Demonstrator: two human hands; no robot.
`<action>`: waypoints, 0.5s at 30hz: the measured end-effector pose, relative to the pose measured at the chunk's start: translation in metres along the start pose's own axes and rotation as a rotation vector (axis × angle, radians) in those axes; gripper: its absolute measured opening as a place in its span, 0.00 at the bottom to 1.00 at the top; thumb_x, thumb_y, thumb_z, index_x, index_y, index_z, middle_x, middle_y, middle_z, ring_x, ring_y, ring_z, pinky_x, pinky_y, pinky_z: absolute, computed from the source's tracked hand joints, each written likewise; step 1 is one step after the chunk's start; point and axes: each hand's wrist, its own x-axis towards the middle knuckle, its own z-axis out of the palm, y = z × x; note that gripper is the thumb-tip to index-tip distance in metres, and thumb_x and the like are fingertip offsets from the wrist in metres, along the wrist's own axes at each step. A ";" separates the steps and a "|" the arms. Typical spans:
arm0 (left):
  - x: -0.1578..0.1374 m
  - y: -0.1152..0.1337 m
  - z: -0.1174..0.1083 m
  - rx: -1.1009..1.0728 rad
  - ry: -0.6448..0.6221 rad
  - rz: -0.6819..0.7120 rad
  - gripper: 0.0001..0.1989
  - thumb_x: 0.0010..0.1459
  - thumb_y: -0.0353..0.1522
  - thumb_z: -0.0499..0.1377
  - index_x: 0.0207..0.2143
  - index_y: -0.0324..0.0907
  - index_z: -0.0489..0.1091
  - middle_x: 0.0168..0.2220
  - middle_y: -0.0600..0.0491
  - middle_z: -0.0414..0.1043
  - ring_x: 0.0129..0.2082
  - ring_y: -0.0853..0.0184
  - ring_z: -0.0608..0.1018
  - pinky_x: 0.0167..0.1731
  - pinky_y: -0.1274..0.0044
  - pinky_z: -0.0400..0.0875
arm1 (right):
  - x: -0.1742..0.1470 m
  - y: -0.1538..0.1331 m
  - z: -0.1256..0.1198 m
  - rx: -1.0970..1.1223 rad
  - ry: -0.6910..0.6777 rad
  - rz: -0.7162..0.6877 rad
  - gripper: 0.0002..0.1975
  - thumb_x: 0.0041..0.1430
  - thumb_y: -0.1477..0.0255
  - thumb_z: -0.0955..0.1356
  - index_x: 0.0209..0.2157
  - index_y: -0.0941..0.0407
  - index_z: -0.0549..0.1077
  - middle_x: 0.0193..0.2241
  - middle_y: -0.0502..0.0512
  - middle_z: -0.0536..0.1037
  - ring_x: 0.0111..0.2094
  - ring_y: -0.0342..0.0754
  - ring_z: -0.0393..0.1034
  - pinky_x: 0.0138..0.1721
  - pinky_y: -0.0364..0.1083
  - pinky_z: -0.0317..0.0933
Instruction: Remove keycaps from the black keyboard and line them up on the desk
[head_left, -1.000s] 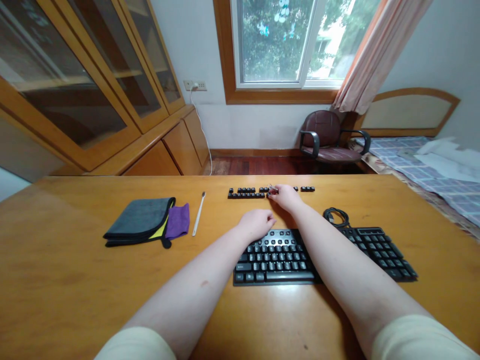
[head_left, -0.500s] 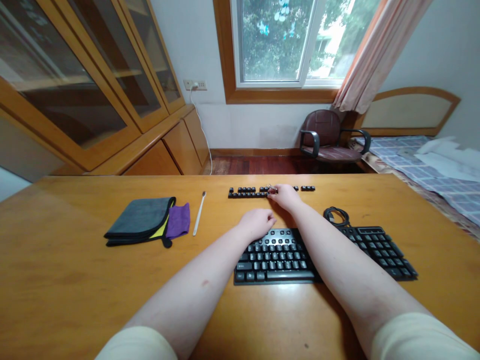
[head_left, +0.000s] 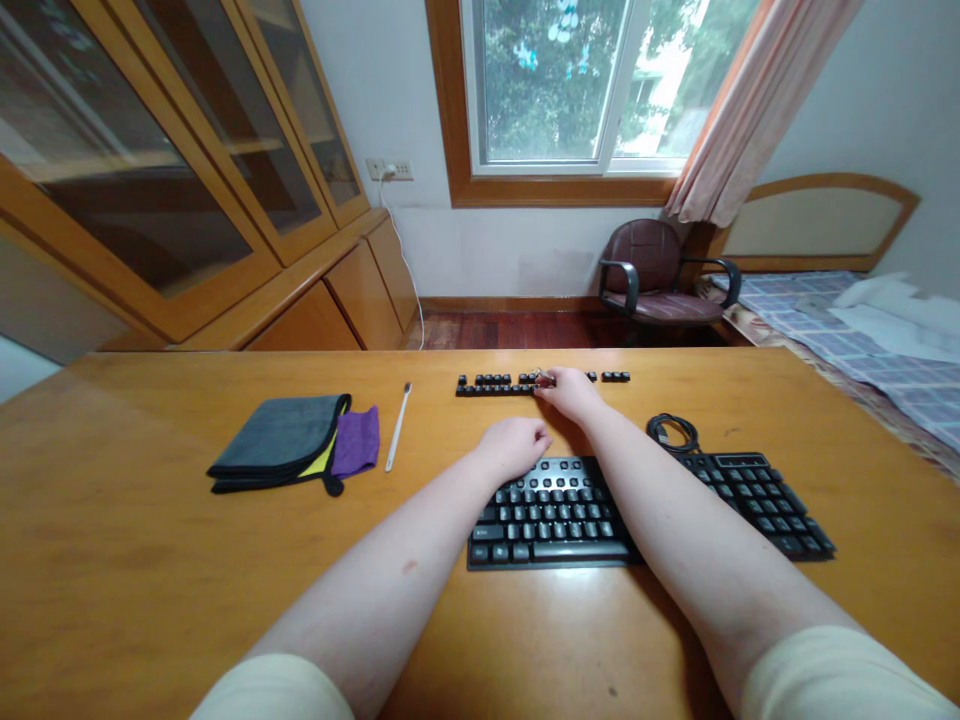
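At the far side of the table, loose black keycaps [head_left: 495, 391] are set out in two rows. My right hand [head_left: 571, 393] reaches to these rows with its fingers closed around a small shiny metal piece [head_left: 543, 378], mostly covered by the fingertips. Part of the rows is hidden behind that hand. My left hand [head_left: 516, 446] is curled shut at the top edge of a black keyboard [head_left: 585, 550], with nothing showing in it. The upper rows of the keyboard lack keycaps, and my right forearm crosses over its middle.
A folded grey cloth [head_left: 277, 435] and a purple cloth [head_left: 357, 442] lie on the left of the wooden table [head_left: 150, 560], with a white toothbrush [head_left: 399, 428] beside them. A coiled black cable [head_left: 673, 434] sits behind the keyboard. A chair [head_left: 652, 270] stands beyond the table.
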 end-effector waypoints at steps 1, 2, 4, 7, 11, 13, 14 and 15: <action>0.000 0.000 0.000 0.000 -0.002 -0.002 0.13 0.58 0.40 0.50 0.34 0.44 0.71 0.34 0.51 0.75 0.35 0.62 0.76 0.33 0.75 0.67 | 0.000 0.000 0.000 0.004 0.001 -0.002 0.09 0.49 0.67 0.69 0.33 0.55 0.75 0.31 0.54 0.79 0.34 0.47 0.72 0.33 0.41 0.59; 0.000 0.000 0.000 0.000 -0.004 -0.004 0.13 0.58 0.40 0.50 0.34 0.44 0.71 0.35 0.51 0.75 0.35 0.62 0.76 0.33 0.75 0.67 | 0.000 0.000 0.000 0.006 0.002 -0.004 0.08 0.49 0.67 0.69 0.33 0.55 0.75 0.31 0.54 0.79 0.33 0.47 0.71 0.33 0.41 0.59; 0.000 -0.001 0.000 -0.002 -0.005 -0.005 0.13 0.58 0.40 0.50 0.34 0.45 0.71 0.35 0.51 0.75 0.35 0.63 0.75 0.33 0.75 0.67 | 0.000 0.001 0.000 0.007 -0.001 -0.005 0.08 0.49 0.68 0.69 0.33 0.55 0.75 0.30 0.54 0.78 0.33 0.47 0.71 0.33 0.41 0.59; 0.000 -0.001 0.000 -0.008 -0.002 0.000 0.13 0.58 0.40 0.50 0.34 0.45 0.71 0.35 0.51 0.75 0.35 0.62 0.75 0.33 0.75 0.67 | 0.000 0.000 0.000 0.003 -0.002 -0.004 0.08 0.49 0.67 0.69 0.32 0.55 0.75 0.30 0.54 0.78 0.33 0.47 0.71 0.32 0.41 0.58; 0.000 0.000 -0.001 -0.011 -0.010 -0.009 0.14 0.58 0.40 0.50 0.35 0.44 0.72 0.36 0.51 0.75 0.35 0.63 0.75 0.34 0.75 0.67 | 0.000 0.001 0.001 0.010 0.007 -0.005 0.08 0.49 0.67 0.69 0.32 0.55 0.75 0.30 0.53 0.78 0.33 0.47 0.71 0.32 0.41 0.58; -0.001 0.001 -0.001 -0.012 -0.009 -0.014 0.14 0.58 0.40 0.50 0.35 0.44 0.72 0.36 0.51 0.75 0.35 0.63 0.75 0.34 0.75 0.67 | 0.000 0.001 0.001 0.012 0.008 -0.009 0.08 0.49 0.67 0.69 0.32 0.55 0.75 0.30 0.53 0.78 0.33 0.47 0.71 0.32 0.41 0.58; -0.001 0.001 -0.001 -0.013 -0.009 -0.015 0.13 0.58 0.40 0.50 0.35 0.44 0.72 0.35 0.51 0.75 0.35 0.63 0.75 0.34 0.75 0.67 | 0.000 0.001 0.001 0.011 0.009 -0.011 0.08 0.49 0.67 0.69 0.32 0.55 0.75 0.30 0.53 0.78 0.33 0.47 0.71 0.32 0.41 0.58; -0.001 0.001 -0.002 -0.014 -0.011 -0.014 0.13 0.58 0.40 0.50 0.34 0.44 0.72 0.35 0.51 0.75 0.35 0.63 0.75 0.34 0.75 0.67 | 0.000 0.001 0.001 0.008 0.009 -0.012 0.08 0.49 0.67 0.69 0.32 0.55 0.75 0.30 0.54 0.78 0.33 0.47 0.71 0.32 0.41 0.58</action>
